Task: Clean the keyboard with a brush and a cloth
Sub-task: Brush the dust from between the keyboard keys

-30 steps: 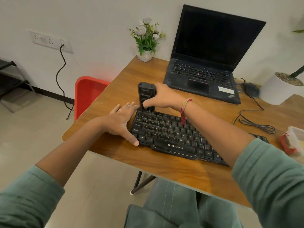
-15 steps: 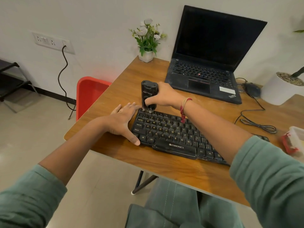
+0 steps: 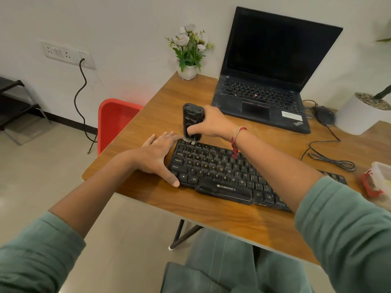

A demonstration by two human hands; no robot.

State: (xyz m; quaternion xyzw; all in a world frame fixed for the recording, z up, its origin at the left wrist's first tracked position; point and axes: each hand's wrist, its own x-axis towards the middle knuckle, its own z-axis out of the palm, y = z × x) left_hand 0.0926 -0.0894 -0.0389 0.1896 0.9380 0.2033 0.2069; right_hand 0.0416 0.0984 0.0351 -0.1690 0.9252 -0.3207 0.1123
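While the left hand [image 3: 157, 154] lies spread flat against the dusty black plastic keyboard [image 3: 220, 174] at mid-frame, the right hand [image 3: 211, 123] pinches an upright, rounded black brush [image 3: 191, 121] on its upper-left keys.

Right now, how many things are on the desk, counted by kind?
Keyboards: 1, keyboard
Brushes: 1, brush, held in the right hand
Laptops: 1, laptop
Potted plants: 2, flower pot, white planter
Mice: 1, mouse
Plastic boxes: 1, box
Total: 7

Soft, even indoor light, fairly bright; shadows faint. The counter [image 3: 148, 115] shows mild sheen. Wide-angle lens bends the edges; sleeves near the bottom corners are blurred.
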